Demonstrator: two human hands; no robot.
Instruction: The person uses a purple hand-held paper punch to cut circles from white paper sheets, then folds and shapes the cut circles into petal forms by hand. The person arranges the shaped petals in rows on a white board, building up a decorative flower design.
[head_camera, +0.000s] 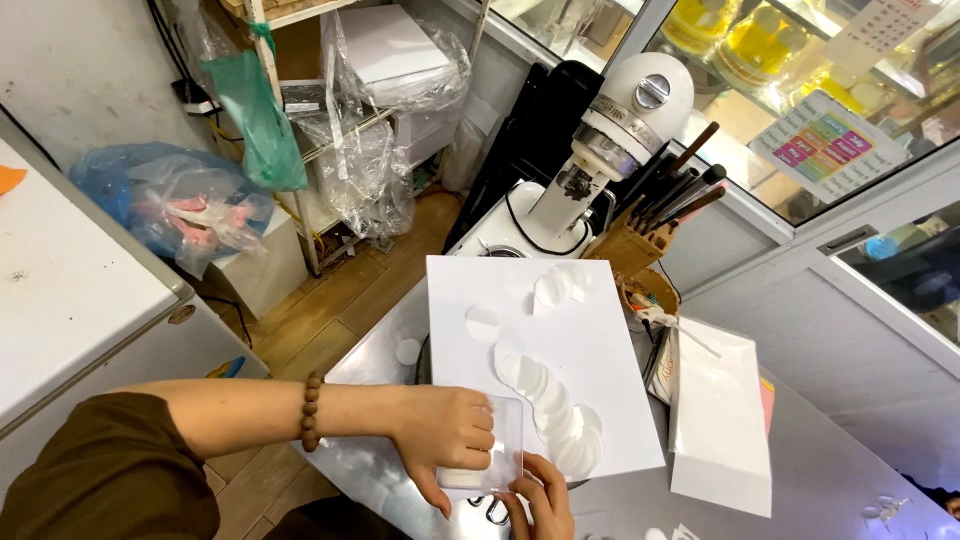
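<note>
Clear plastic tray (500, 445) held by L hand (445, 430) & R hand (540, 500), over white board (590, 350).

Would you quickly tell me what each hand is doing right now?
Left hand: closed on the clear plastic container, gripping its left side.
Right hand: fingertips on the container's lower edge; whether it grips cannot be told.

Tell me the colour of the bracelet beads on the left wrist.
Brown, wooden-looking beads; seen in the head view.
</note>
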